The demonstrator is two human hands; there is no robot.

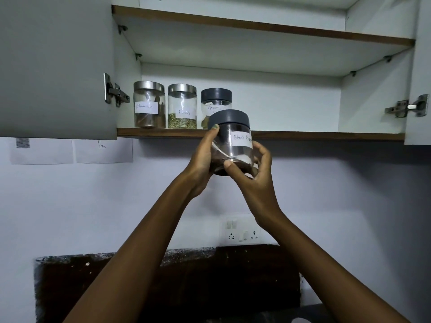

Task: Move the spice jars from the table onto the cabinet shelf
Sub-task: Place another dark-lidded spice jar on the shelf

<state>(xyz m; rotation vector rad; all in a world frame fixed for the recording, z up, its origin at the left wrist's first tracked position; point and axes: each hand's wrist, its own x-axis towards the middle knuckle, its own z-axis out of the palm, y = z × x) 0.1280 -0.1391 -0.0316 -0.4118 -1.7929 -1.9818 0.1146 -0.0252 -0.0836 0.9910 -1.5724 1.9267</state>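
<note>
I hold a clear black pepper jar with a dark grey lid in both hands, raised just in front of and slightly below the cabinet shelf. My left hand wraps its left side, and my right hand cups its base and right side. On the shelf's left end stand three jars in a row: a cinnamon jar with a steel lid, a fennel jar with a steel lid, and a grey-lidded jar partly hidden behind the held one.
The cabinet's left door and right door stand open. An upper shelf is above. The lower shelf's right part holds nothing. Below are a wall socket panel, papers on the wall and a dark board.
</note>
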